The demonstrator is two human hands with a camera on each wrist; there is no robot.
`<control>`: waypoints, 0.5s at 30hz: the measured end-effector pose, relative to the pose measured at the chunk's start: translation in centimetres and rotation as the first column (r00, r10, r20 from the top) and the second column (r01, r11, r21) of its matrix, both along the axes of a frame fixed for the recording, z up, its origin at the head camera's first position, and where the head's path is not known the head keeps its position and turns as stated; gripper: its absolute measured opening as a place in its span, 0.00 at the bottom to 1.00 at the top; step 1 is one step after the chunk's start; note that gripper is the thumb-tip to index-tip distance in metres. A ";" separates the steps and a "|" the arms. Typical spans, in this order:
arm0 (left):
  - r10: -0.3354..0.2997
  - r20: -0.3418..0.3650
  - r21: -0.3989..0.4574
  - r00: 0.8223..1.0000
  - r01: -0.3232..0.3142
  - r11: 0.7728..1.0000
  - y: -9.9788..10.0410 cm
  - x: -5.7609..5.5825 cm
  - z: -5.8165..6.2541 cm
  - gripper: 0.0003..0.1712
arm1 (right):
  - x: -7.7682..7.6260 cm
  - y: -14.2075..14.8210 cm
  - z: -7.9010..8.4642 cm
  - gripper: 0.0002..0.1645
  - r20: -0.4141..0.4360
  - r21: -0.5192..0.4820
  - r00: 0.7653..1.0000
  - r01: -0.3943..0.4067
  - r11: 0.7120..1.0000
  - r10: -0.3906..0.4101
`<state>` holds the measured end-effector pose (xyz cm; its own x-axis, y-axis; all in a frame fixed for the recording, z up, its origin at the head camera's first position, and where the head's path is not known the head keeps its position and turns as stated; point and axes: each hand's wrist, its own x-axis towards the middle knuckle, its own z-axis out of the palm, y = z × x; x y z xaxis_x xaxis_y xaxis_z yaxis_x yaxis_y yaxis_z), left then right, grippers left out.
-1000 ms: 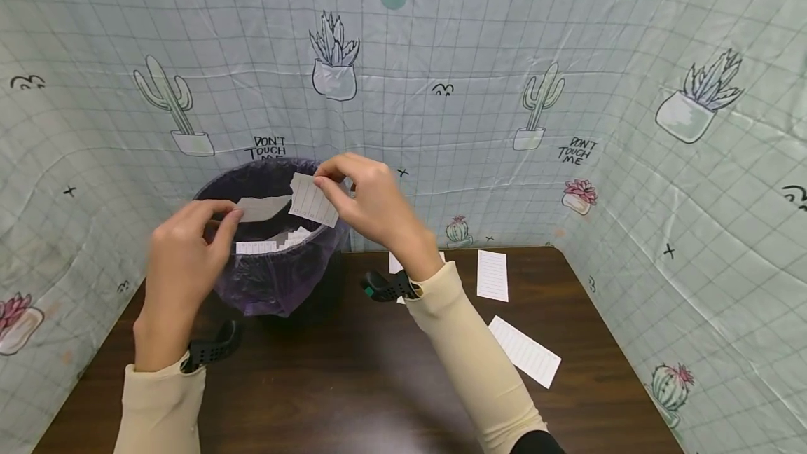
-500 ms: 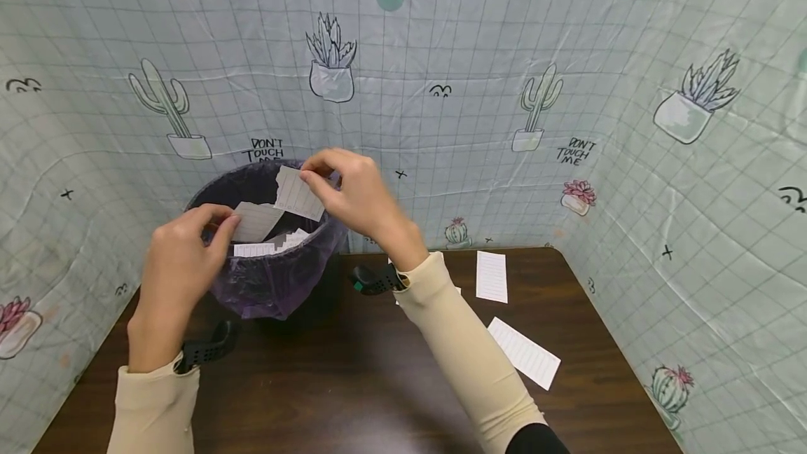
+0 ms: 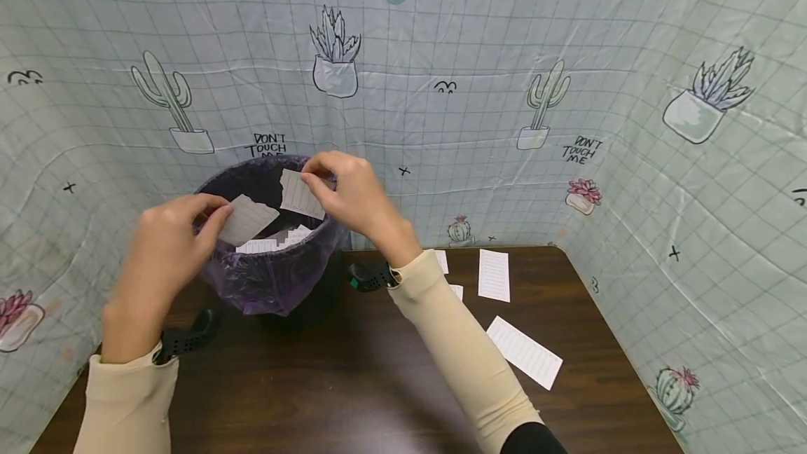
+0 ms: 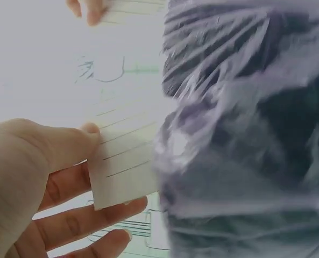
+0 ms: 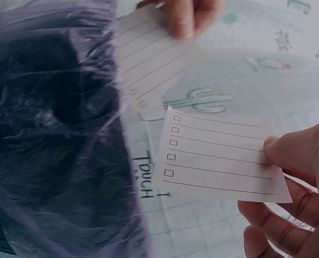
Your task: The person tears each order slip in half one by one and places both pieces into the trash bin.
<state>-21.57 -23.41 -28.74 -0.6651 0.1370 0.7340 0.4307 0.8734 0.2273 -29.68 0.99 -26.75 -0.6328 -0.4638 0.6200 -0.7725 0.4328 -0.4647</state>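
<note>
A dark trash can lined with a purple plastic bag stands at the back left, several white paper pieces inside it. Over its left rim my left hand pinches a torn piece of lined paper between thumb and fingers. My right hand, above the right side of the rim, pinches another torn piece of lined paper. In the right wrist view this piece shows a column of small checkboxes. The two torn pieces are apart, each with a ragged edge.
On the brown wooden table, lined paper sheets lie at the right, one near the back and one slanted nearer the front. More paper is partly hidden behind the right forearm. A patterned curtain surrounds the table.
My left hand has shifted left and turned its torn piece so more of its face shows. My right hand has moved slightly left, its piece still pinched.
</note>
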 end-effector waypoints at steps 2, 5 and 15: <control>-0.008 -0.007 -0.032 1.000 0.008 0.999 -0.1 0.0 0.5 0.07 | -0.1 -0.1 -0.3 0.09 0.022 0.014 1.000 0.005 1.000 -0.006; -0.015 -0.004 -0.080 1.000 0.015 0.997 -0.3 0.0 1.2 0.06 | -0.3 -0.1 -0.7 0.09 0.039 0.019 0.999 0.010 1.000 -0.010; -0.034 0.043 -0.185 0.998 0.042 0.982 -0.9 0.4 2.9 0.05 | -0.8 -0.6 -2.0 0.09 0.078 0.057 0.996 0.031 0.998 -0.035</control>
